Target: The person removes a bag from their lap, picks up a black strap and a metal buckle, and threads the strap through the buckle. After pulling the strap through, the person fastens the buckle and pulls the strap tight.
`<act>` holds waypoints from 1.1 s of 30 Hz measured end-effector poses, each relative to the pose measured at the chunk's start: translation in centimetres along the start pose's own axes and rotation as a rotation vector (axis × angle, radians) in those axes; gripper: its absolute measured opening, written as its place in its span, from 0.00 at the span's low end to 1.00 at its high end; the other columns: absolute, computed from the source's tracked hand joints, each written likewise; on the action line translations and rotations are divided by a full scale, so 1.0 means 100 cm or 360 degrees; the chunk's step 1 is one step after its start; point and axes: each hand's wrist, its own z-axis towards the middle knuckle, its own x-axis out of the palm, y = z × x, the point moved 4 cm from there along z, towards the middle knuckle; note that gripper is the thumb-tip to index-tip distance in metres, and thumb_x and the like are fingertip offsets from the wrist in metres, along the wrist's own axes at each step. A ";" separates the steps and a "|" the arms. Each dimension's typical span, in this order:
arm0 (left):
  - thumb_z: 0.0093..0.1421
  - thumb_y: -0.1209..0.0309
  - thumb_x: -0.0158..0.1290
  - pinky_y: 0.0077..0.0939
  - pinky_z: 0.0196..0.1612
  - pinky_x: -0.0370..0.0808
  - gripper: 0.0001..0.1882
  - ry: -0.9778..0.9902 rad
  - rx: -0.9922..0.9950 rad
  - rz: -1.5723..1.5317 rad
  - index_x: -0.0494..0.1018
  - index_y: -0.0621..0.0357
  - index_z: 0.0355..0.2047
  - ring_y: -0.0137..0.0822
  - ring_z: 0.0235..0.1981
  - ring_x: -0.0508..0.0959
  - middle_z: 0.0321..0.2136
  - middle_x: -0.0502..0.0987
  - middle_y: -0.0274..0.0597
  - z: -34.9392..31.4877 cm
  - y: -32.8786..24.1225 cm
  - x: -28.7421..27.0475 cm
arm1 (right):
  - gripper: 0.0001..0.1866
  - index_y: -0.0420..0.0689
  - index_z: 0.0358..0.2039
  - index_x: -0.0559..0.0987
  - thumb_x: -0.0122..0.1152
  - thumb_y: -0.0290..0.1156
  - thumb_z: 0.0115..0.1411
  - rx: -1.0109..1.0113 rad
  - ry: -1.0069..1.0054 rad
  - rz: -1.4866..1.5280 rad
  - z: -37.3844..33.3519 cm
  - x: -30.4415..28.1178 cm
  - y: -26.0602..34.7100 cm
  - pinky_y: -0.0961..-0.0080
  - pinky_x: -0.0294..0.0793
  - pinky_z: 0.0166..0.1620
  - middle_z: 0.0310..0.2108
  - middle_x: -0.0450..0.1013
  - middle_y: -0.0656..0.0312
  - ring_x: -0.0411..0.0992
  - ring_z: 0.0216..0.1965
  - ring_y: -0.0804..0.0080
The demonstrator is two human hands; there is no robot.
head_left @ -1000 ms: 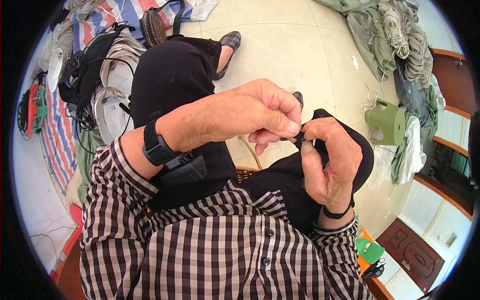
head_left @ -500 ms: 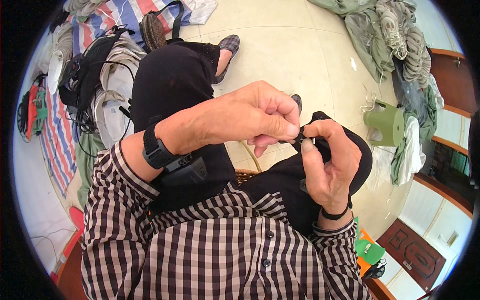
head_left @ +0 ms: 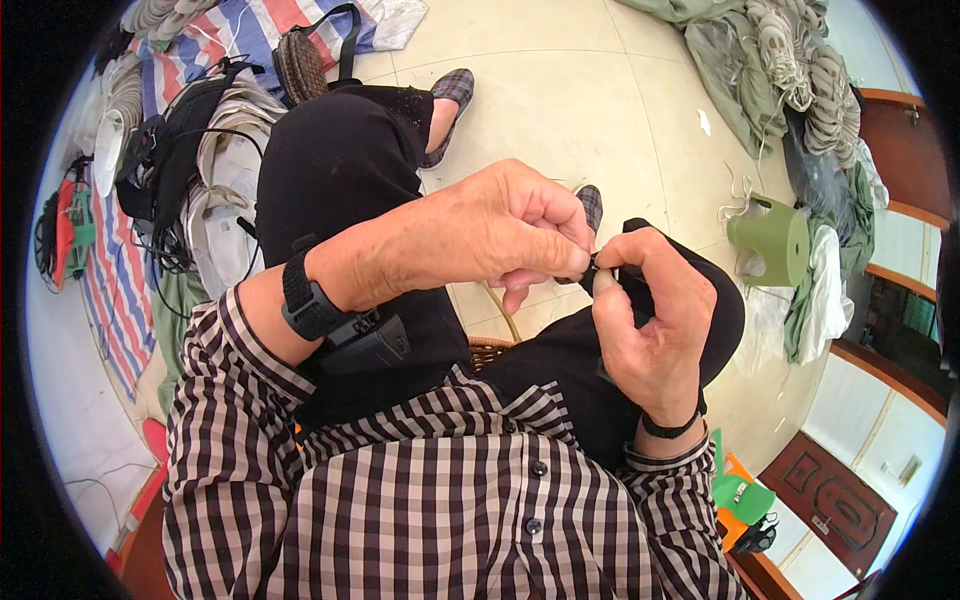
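Note:
My left hand (head_left: 505, 225) reaches across over my lap, its thumb and forefinger pinched together. My right hand (head_left: 662, 315) meets it from the right, also pinching with thumb and forefinger. Between the fingertips of both hands is a small black piece (head_left: 594, 266), mostly hidden by the fingers; its kind is too small to make out. The fingertips of the two hands are nearly touching. Below them are my black-trousered knees, and a wicker basket (head_left: 489, 352) with a curved handle shows in part between my legs.
White layered goods (head_left: 215, 235) and a black bag (head_left: 160, 170) lie on striped sheeting (head_left: 115, 290) at left. A brown pouch (head_left: 300, 65) is farther off. On the right stand a green stool (head_left: 770, 240), olive bags (head_left: 735, 85) and bundled grey cord-like goods (head_left: 830, 110).
My right hand has shifted slightly left, bringing its fingertips closer to the left ones. Less of the small black piece shows now. My left hand has barely moved.

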 end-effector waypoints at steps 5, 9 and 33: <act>0.56 0.72 0.52 0.11 0.16 0.63 0.07 -0.0016 -0.0032 -0.0015 0.73 0.63 0.25 0.19 0.12 0.69 0.11 0.69 0.29 0.003 0.000 0.004 | 0.13 0.38 0.27 0.72 0.53 0.13 0.37 -0.0009 -0.0028 -0.0067 0.000 0.000 0.005 0.71 0.69 0.26 0.22 0.68 0.55 0.69 0.22 0.59; 0.54 0.73 0.53 0.11 0.17 0.64 0.06 -0.0103 0.0019 0.0077 0.73 0.63 0.23 0.18 0.12 0.68 0.12 0.70 0.29 0.004 -0.002 0.005 | 0.15 0.38 0.30 0.72 0.54 0.13 0.37 -0.0020 -0.0049 -0.0090 -0.001 0.003 0.005 0.71 0.70 0.27 0.24 0.69 0.54 0.71 0.24 0.58; 0.49 0.76 0.52 0.16 0.21 0.62 0.04 -0.0487 0.0713 0.0893 0.69 0.64 0.23 0.21 0.15 0.68 0.13 0.70 0.34 -0.003 -0.005 0.007 | 0.06 0.39 0.31 0.74 0.60 0.19 0.51 0.0672 0.0398 0.1051 0.001 -0.001 -0.033 0.88 0.65 0.30 0.24 0.70 0.70 0.65 0.26 0.88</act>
